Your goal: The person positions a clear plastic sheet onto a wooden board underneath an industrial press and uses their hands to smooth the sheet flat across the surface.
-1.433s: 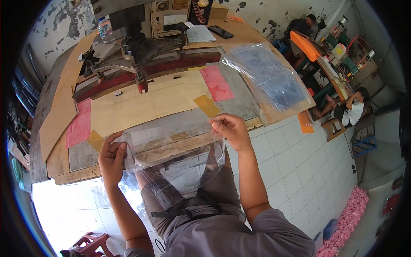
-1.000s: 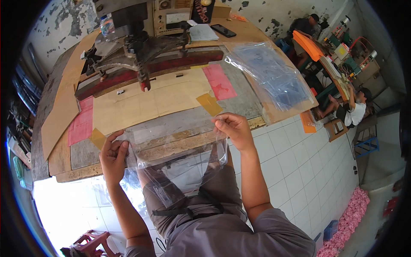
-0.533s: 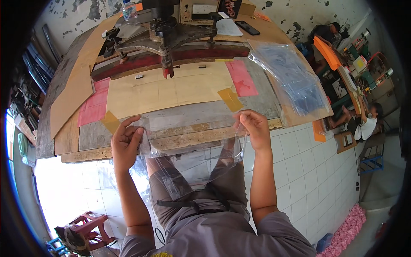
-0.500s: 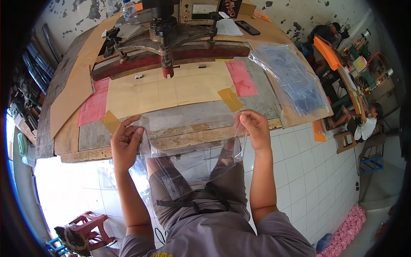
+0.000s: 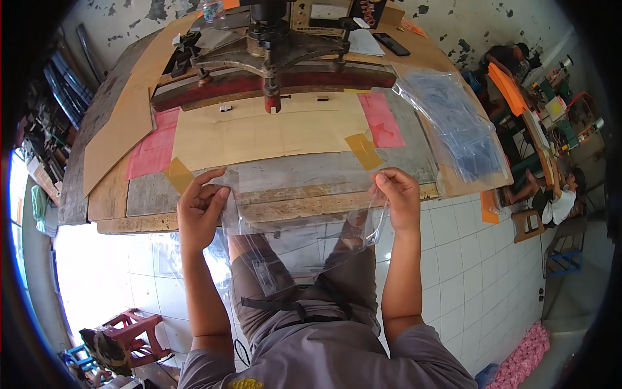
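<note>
A clear plastic sheet [image 5: 304, 227] hangs between my two hands, over the table's front edge and in front of my lap. My left hand [image 5: 202, 211] pinches its upper left corner between thumb and fingers. At the upper right corner, my right hand [image 5: 398, 198] pinches the same sheet. The sheet's lower part sags, with folds at both sides. Just beyond lies a tan sheet [image 5: 272, 136] on the wooden table [image 5: 304, 170], with pink pieces at both ends and brown tape at its near corners. Above it stands a press with a long red bar [image 5: 223, 94].
A stack of clear plastic sheets [image 5: 453, 123] lies at the table's right. Farther back are a black phone [image 5: 391, 44] and a water bottle [image 5: 212, 11]. Red plastic stools [image 5: 139, 337] stand at lower left. Other people [image 5: 560, 204] sit by machines at the right.
The whole view has shifted slightly, so the table and hands appear a little further right. My hands keep their pinch on the plastic sheet, which hangs much as before.
</note>
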`<state>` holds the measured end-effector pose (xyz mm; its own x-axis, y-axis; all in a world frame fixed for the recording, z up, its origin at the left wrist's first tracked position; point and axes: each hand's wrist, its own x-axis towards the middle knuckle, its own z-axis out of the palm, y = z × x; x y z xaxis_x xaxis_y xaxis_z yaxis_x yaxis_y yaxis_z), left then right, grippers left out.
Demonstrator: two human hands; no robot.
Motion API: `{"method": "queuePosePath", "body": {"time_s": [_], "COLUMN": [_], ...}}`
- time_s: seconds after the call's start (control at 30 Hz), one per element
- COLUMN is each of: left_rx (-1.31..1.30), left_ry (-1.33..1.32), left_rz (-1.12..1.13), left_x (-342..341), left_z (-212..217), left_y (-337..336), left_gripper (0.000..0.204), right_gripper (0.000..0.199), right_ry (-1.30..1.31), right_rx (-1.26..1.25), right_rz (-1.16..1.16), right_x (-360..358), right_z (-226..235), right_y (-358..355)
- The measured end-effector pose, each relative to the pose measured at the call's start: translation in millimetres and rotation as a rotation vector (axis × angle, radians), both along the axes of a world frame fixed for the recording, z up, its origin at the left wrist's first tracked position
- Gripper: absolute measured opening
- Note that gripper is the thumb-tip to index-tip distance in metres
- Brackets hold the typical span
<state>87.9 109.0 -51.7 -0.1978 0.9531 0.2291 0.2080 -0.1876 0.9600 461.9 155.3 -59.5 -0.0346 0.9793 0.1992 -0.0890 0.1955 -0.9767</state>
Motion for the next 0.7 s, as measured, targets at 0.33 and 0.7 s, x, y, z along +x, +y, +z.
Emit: {"method": "queuePosePath", "body": {"time_s": [0.33,0.7], "left_rx": [-0.003,-0.040], "left_ry": [-0.106,-0.123], "left_rz": [-0.097,-0.110], "left_x": [-5.1,-9.9], "left_z": [4.0,7.1], "left_y": [-2.9,-6.1], "left_gripper": [0.033,0.030], "right_gripper": [0.020,0.019], "right_ry": [-0.056,-0.049], "right_rx": [-0.042,-0.047], "right_rz": [-0.085,-0.074], "right_x": [-3.0,-1.5], "right_z": [4.1,1.6], "right_y": [-2.0,0.2]}}
